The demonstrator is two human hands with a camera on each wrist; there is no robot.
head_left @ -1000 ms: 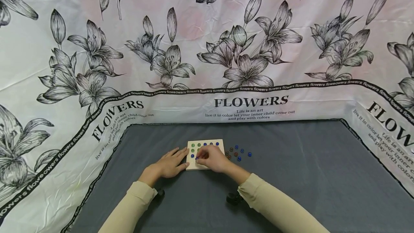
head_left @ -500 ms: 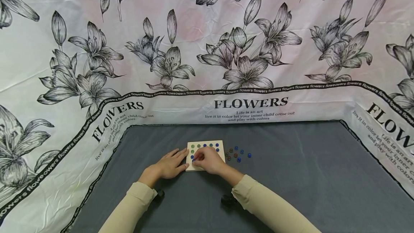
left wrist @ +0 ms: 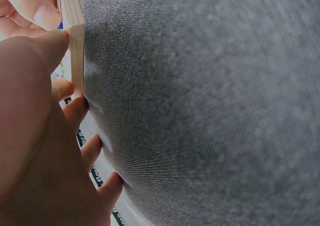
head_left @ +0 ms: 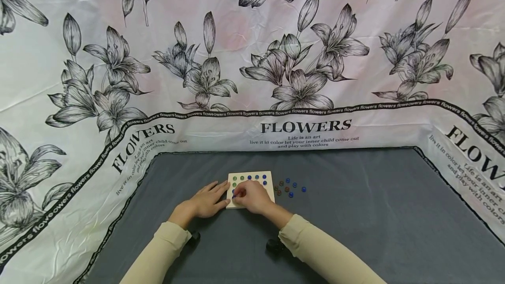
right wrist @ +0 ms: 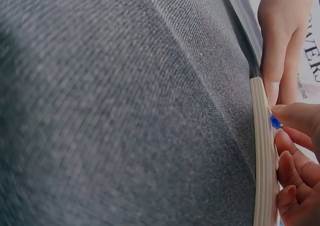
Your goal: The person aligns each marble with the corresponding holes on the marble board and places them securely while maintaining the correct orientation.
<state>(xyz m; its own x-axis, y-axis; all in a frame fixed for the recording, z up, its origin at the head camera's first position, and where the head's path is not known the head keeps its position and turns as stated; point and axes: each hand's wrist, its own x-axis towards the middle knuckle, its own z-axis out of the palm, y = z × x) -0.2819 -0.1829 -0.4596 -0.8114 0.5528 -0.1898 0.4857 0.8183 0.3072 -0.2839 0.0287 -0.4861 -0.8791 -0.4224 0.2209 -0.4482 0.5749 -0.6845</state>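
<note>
A pale wooden pegboard [head_left: 270, 193] lies on the grey cloth, with green pegs [head_left: 234, 178] and blue pegs [head_left: 264, 177] standing in rows on it. Flat and with fingers spread, my left hand [head_left: 203, 200] rests at the board's left side; its thumb and fingers touch the edge. My right hand [head_left: 255, 197] is over the board's near-left part. Between its thumb and index finger it pinches a blue peg [right wrist: 275, 121] at the board's surface. The right hand hides the middle of the board from the head view.
Right of the board lie several loose pegs, some blue [head_left: 291, 195] and some reddish brown [head_left: 286, 189]. Grey cloth [head_left: 355, 214] covers the table. Behind it hangs a white flower-printed curtain [head_left: 221, 133]. A black device [head_left: 274, 246] sits under the right wrist.
My right hand has shifted left and slightly nearer across the board, carrying the blue peg to its near-left corner. The left hand has stayed in place.
</note>
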